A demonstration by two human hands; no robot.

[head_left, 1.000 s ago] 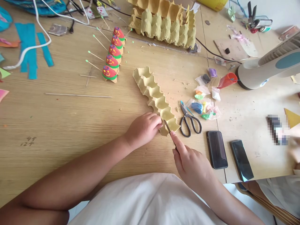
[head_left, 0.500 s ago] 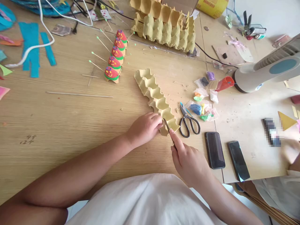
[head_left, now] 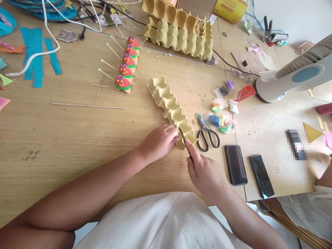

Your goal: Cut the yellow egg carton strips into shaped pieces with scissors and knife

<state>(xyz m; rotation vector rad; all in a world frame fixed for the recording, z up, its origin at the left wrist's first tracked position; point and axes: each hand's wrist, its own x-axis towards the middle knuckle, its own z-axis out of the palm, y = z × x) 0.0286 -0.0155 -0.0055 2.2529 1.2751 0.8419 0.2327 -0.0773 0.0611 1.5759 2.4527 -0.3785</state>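
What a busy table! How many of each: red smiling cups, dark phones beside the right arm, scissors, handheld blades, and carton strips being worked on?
Red smiling cups: 5
Dark phones: 2
Scissors: 1
Handheld blade: 1
Carton strip: 1
Total: 10

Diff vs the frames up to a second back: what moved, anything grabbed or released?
The right hand and its thin metal-bladed knife moved slightly forward and left against the pale yellow pulp egg-carton strip. Nothing taken hold of or let go. Unchanged: the left hand holding the strip's near end, the black-handled metal scissors beside it. Camera view shifted slightly.
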